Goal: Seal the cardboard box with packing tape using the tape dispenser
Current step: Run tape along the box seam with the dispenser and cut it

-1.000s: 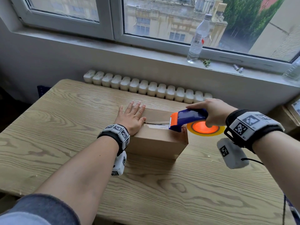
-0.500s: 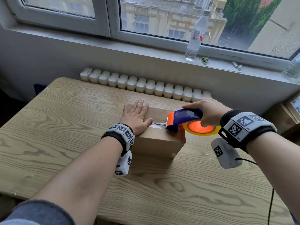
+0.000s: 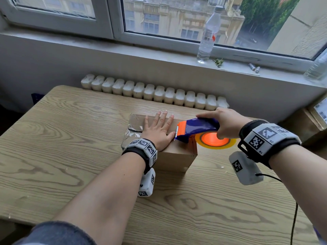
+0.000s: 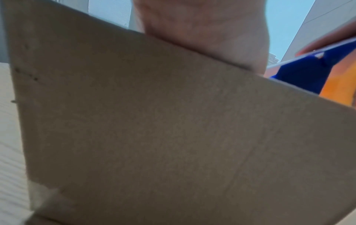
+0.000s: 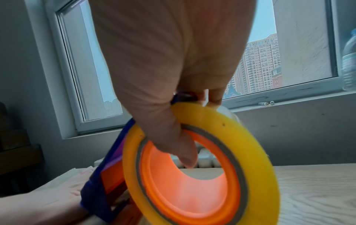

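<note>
Tape dispenser (image 3: 196, 129) drawn along the box top, its orange mouth now touching the left hand's thumb (image 3: 170, 136).

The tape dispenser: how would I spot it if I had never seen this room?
Look at the wooden table under the window, then the cardboard box on it. The tape dispenser sits at the box's right end, gripped by the right hand: blue body, orange blade guard, yellow tape roll.

wooden table (image 3: 70, 156), white radiator (image 3: 154, 93), windowsill (image 3: 159, 55) — water bottle (image 3: 208, 34)
</note>
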